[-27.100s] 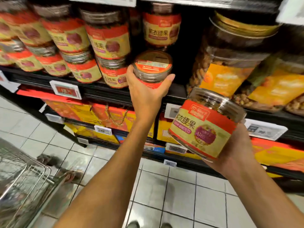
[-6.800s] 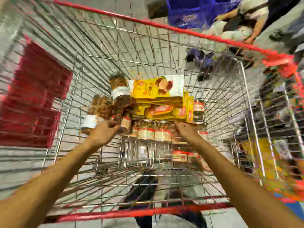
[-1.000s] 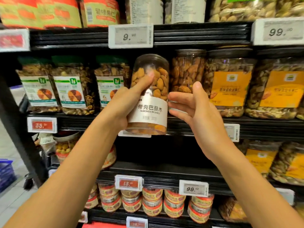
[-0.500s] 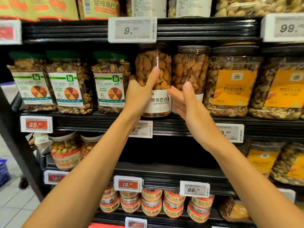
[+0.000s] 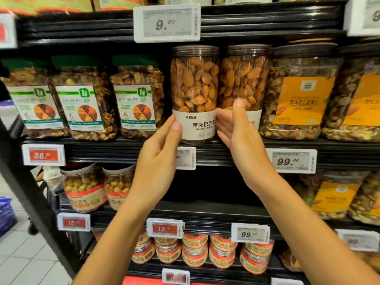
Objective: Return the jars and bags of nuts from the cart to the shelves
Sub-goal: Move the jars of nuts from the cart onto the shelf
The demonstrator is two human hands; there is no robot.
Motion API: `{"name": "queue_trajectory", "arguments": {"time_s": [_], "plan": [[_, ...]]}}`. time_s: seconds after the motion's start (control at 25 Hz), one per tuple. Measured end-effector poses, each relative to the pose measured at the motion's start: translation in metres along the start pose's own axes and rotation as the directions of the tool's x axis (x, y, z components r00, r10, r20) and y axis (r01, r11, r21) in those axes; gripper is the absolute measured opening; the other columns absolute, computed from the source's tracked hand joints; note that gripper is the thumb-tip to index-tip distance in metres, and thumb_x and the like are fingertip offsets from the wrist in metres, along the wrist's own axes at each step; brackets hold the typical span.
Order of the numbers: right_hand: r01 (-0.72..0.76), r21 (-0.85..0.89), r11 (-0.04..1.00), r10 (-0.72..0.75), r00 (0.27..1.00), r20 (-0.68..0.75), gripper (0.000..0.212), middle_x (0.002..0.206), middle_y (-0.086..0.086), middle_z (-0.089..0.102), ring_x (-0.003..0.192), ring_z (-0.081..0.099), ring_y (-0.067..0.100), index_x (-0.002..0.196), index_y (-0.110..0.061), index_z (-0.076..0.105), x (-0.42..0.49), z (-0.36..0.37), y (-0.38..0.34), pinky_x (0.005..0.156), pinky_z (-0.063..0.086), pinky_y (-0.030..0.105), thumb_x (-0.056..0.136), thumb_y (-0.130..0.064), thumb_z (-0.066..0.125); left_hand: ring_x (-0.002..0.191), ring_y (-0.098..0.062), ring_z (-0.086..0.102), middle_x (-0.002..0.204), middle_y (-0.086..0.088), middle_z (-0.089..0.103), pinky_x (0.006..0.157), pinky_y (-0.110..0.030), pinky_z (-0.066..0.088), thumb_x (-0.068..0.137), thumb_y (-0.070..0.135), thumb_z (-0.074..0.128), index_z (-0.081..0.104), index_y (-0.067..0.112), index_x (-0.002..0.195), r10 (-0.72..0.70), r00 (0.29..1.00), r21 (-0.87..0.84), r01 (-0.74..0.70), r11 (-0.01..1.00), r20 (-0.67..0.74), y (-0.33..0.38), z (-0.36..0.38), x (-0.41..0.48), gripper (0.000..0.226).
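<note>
The almond jar (image 5: 194, 89) stands upright at the front edge of the shelf (image 5: 123, 149), just beside a second almond jar (image 5: 244, 79). The left hand (image 5: 158, 153) and right hand (image 5: 236, 132) flank its label, fingers straight, gripping nothing.

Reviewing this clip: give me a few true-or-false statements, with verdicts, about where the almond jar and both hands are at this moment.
1. The clear plastic jar of in-shell almonds with a white label stands upright on the black shelf. True.
2. The left hand lifts that jar off the shelf. False: the jar rests on the shelf, and the hand is open at its left side.
3. The right hand has straight fingers at the jar's right side. True.
4. The yellow-labelled jar of mixed nuts stands directly beside that jar. False: a second clear almond jar stands between them.
5. The white price tag above reads 9.90. True.
</note>
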State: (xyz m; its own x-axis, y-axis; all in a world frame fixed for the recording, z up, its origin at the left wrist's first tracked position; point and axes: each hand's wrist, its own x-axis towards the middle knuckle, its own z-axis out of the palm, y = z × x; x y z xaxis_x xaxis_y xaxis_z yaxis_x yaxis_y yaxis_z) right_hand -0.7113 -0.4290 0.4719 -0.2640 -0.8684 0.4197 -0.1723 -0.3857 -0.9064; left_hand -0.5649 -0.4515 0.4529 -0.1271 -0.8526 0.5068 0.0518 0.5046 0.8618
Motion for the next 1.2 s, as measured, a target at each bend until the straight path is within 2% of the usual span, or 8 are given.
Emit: {"name": "queue_trajectory", "arguments": {"time_s": [0.24,0.4,0.56,0.68,0.76,0.92,1.04,1.2], "plan": [[0.017,0.080,0.997,-0.016,1.000,-0.016,0.054,0.120,-0.011,0.060,0.118,0.053,0.003,0.109,-0.033,0.059,-0.008,0.009,-0.002,0.108,0.038,0.031,0.085,-0.065,0.022,0.116,0.004,0.054,0.118,0.022,0.061,0.106,-0.028,0.039,0.095,0.040,0.044,0.056,0.040,0.117,-0.041,0.997,0.114,0.033,0.993,0.065,0.001,-0.009,0.025,0.024],[-0.004,0.043,0.999,0.008,0.997,-0.079,0.055,0.116,-0.014,0.061,0.117,0.052,0.004,0.109,-0.031,0.061,-0.001,0.006,-0.004,0.109,0.035,0.032,0.090,-0.061,0.019,0.110,0.000,0.058,0.117,0.015,0.062,0.103,-0.029,0.043,0.096,0.037,0.045,0.055,0.031,0.127,-0.037,0.999,0.115,0.037,0.993,0.001,0.005,-0.015,0.031,0.032],[-0.055,0.033,0.998,0.056,0.998,-0.029,0.048,0.104,-0.021,0.060,0.114,0.052,0.003,0.108,-0.031,0.060,0.003,0.022,-0.007,0.106,0.035,0.028,0.096,-0.054,0.019,0.086,0.016,0.059,0.076,0.031,0.066,0.084,-0.017,0.047,0.099,0.033,0.040,0.064,0.056,0.066,-0.094,0.994,0.140,0.084,0.987,0.062,0.013,-0.009,0.037,0.047],[-0.041,0.080,0.996,0.043,0.999,-0.022,0.048,0.104,-0.029,0.055,0.108,0.050,-0.007,0.117,-0.030,0.058,-0.003,0.024,-0.005,0.104,0.036,0.023,0.096,-0.053,0.022,0.110,0.003,0.056,0.107,0.021,0.064,0.102,-0.030,0.043,0.096,0.037,0.044,0.057,0.047,0.099,-0.082,0.992,0.118,0.070,0.991,0.097,0.005,-0.012,0.036,0.017],[-0.041,0.074,0.996,0.042,0.999,-0.009,0.056,0.115,-0.023,0.050,0.111,0.045,-0.008,0.131,-0.022,0.051,-0.008,0.024,-0.003,0.108,0.032,0.023,0.094,-0.054,0.022,0.118,-0.003,0.053,0.124,0.012,0.059,0.107,-0.033,0.039,0.095,0.038,0.046,0.052,0.036,0.119,-0.072,0.991,0.096,0.061,0.994,0.116,0.003,-0.016,0.035,0.025],[-0.033,0.078,0.996,0.033,0.999,-0.002,0.041,0.104,-0.030,0.049,0.101,0.044,-0.016,0.113,-0.039,0.050,-0.016,0.023,-0.005,0.105,0.032,0.021,0.090,-0.058,0.022,0.113,0.000,0.056,0.116,0.016,0.063,0.100,-0.027,0.043,0.096,0.034,0.044,0.055,0.041,0.102,-0.079,0.988,0.069,0.070,0.995,0.136,0.006,-0.016,0.036,0.014],[-0.022,0.117,0.993,0.022,1.000,0.007,0.057,0.121,-0.021,0.054,0.116,0.047,-0.007,0.121,-0.035,0.052,-0.020,0.020,-0.005,0.110,0.032,0.026,0.081,-0.064,0.024,0.096,0.011,0.061,0.084,0.029,0.069,0.092,-0.020,0.044,0.098,0.034,0.042,0.065,0.041,0.075,-0.106,0.979,0.106,0.089,0.990,0.172,0.009,-0.016,0.042,0.033],[-0.069,0.127,0.990,0.080,0.993,-0.090,0.055,0.134,-0.011,0.052,0.126,0.045,0.003,0.127,-0.026,0.052,-0.016,0.011,-0.003,0.113,0.031,0.034,0.092,-0.057,0.024,0.089,0.011,0.058,0.093,0.028,0.064,0.088,-0.015,0.043,0.098,0.040,0.038,0.065,0.031,0.100,-0.147,0.973,0.038,0.142,0.989,0.176,0.010,-0.014,0.051,0.029]]}}
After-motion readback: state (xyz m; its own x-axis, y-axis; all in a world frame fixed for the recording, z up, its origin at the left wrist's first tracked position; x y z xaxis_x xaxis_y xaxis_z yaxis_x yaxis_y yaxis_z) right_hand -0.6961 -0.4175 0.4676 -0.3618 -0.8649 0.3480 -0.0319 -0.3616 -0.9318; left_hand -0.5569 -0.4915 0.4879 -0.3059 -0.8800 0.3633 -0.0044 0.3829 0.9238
